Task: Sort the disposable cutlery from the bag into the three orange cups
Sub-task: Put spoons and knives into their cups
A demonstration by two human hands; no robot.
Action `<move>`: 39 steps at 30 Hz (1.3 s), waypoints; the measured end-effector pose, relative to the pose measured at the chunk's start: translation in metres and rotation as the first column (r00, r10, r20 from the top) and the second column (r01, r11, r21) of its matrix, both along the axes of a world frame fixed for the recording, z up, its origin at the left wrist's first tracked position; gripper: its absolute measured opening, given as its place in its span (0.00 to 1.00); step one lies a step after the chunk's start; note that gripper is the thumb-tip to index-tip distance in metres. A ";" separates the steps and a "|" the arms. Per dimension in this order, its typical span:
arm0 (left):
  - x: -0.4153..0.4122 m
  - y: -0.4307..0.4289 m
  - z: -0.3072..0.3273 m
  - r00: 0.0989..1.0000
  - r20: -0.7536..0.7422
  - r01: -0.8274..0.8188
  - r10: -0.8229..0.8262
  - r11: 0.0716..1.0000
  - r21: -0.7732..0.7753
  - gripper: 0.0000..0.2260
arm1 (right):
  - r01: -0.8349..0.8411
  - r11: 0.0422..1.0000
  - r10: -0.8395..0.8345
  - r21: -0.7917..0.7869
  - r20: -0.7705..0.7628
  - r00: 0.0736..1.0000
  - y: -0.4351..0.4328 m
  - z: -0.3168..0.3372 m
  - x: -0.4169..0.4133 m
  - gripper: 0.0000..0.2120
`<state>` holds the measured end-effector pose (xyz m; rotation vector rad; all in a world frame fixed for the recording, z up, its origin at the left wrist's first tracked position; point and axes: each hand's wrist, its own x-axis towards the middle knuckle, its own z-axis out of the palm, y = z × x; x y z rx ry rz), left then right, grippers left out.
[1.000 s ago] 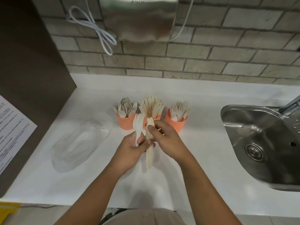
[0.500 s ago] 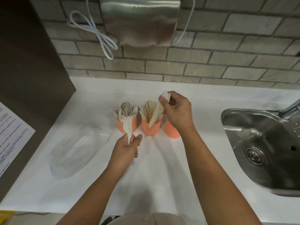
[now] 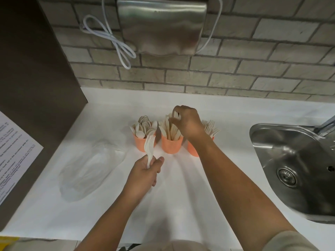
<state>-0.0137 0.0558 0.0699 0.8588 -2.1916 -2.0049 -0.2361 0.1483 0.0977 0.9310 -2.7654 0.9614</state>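
Bag (image 3: 90,169) lying flat, well left of left fingers. Spoon cup (image 3: 139,144) standing just beyond them. Left hand (image 3: 145,174) gripping forks (image 3: 150,144) by handles, tines pointing up before spoon cup. Right hand (image 3: 186,122) hovering over knife cup (image 3: 171,146), fingertips pinching knife (image 3: 175,115) top, knife standing in cup. Fork cup (image 3: 192,151) sitting under right wrist. Sink (image 3: 272,134) lying far right.

We count three orange cups on the surface (image 3: 181,205): spoon cup (image 3: 140,144), knife cup (image 3: 171,146), fork cup (image 3: 193,151). One clear bag (image 3: 90,171), one sink (image 3: 297,160), one dryer (image 3: 161,24). Two grips: the left grip (image 3: 143,175) holds several forks (image 3: 150,144), too bunched to count; the right grip (image 3: 186,122) pinches one knife (image 3: 176,115).
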 end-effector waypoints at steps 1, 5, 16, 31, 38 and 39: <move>0.001 0.000 0.001 1.000 0.001 0.001 -0.001 1.000 0.019 0.18 | -0.020 0.996 0.022 0.087 -0.021 1.000 -0.003 -0.002 0.000 0.11; 0.002 -0.002 0.006 1.000 -0.005 -0.006 0.006 0.996 0.086 0.15 | -0.023 0.881 0.122 0.473 -0.180 0.976 -0.011 -0.015 0.003 0.18; 0.004 -0.002 0.017 0.995 -0.101 0.030 0.010 0.923 0.385 0.12 | 0.004 0.957 0.047 -0.290 0.169 0.984 0.011 0.022 0.071 0.11; -0.006 0.031 0.013 0.962 -0.136 0.255 -0.239 0.959 0.125 0.15 | 0.098 0.845 0.328 -0.526 0.653 0.683 0.072 -0.002 0.115 0.12; -0.071 0.031 0.036 0.858 -0.143 0.384 -0.494 0.800 -0.461 0.18 | 0.016 0.913 0.211 -0.408 0.504 0.838 0.105 0.027 0.074 0.13; -0.083 0.029 0.047 0.836 -0.140 0.406 -0.530 0.770 -0.493 0.18 | -0.007 0.925 0.193 -0.379 0.456 0.869 0.110 0.035 0.065 0.12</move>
